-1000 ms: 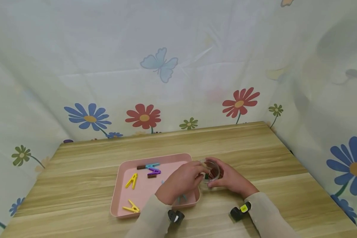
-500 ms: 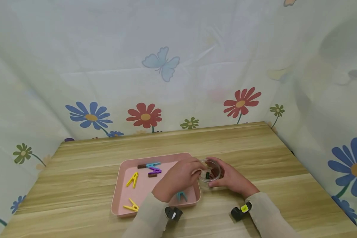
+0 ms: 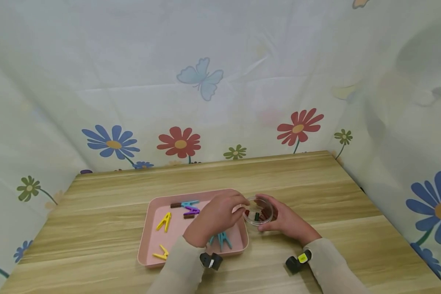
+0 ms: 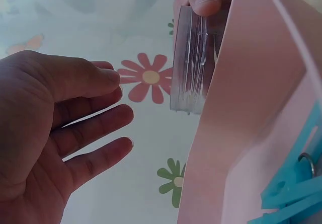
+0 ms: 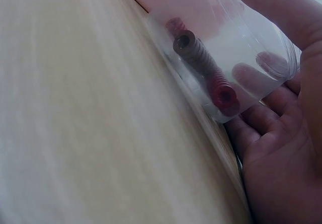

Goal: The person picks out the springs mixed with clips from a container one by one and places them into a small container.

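My right hand (image 3: pixel 288 220) grips a clear round jar (image 3: pixel 258 222) on the table, its fingers curled round the right side. Inside lie a green spring (image 3: pixel 257 216) and several red or brown ones; the right wrist view shows a dark spring (image 5: pixel 193 53) and a red spring (image 5: pixel 221 90) through the wall. My left hand (image 3: pixel 220 214) hovers over the tray's right side, fingertips beside the jar's rim. In the left wrist view, the left hand (image 4: pixel 65 113) has relaxed, slightly bent fingers with nothing visible between them, apart from the jar (image 4: pixel 188 63).
The pink tray (image 3: pixel 142 241) stands left of the jar. It holds two yellow clips (image 3: pixel 164 222), a purple clip (image 3: pixel 192 210), several light-blue clips (image 3: pixel 224 240) and two brown springs (image 3: pixel 188 216). A flowered sheet (image 3: pixel 213 110) hangs behind the wooden table (image 3: pixel 95 228).
My left hand has drawn back leftward from the jar's mouth, uncovering light-blue clips in the tray and a red spring at the jar's left side. My right hand still grips the jar.
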{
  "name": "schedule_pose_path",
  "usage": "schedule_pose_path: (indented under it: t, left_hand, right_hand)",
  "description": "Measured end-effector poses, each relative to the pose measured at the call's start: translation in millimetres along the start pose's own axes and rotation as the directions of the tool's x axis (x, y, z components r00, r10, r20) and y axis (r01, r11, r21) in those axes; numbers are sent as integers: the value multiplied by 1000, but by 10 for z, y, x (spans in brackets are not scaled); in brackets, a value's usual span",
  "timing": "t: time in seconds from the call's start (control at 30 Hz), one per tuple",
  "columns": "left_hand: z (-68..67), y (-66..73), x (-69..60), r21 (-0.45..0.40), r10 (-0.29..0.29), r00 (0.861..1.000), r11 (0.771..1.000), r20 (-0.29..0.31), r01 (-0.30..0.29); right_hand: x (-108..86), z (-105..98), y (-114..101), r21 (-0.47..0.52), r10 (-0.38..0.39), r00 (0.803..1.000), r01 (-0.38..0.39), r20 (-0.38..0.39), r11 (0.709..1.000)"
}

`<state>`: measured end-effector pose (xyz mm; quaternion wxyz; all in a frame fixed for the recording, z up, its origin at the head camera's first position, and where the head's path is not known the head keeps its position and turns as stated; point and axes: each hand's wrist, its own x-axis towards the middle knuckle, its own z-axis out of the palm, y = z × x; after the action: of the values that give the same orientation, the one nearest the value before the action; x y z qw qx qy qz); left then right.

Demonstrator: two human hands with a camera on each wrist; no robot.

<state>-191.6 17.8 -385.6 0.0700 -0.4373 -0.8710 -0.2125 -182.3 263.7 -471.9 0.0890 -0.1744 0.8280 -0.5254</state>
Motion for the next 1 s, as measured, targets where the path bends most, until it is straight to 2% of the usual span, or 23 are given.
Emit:
schedule_pose_path:
  t: [0.37, 0.7, 1.0]
  left_hand:
    - [-72, -56, -50, -19, -97, 995, 995, -25, 96]
    - [-167, -113, -76, -93, -168, 986, 981, 16, 169]
    - [-228, -208, -121, -104, -203, 979, 974, 9, 203]
  right_hand:
    - [-1, 4, -6, 11, 6, 1000, -6, -3, 1000]
    - [7, 1, 24, 13, 1, 1000, -1, -3, 1000]
    - [9, 7, 15, 14, -5, 1000, 5, -10, 1000]
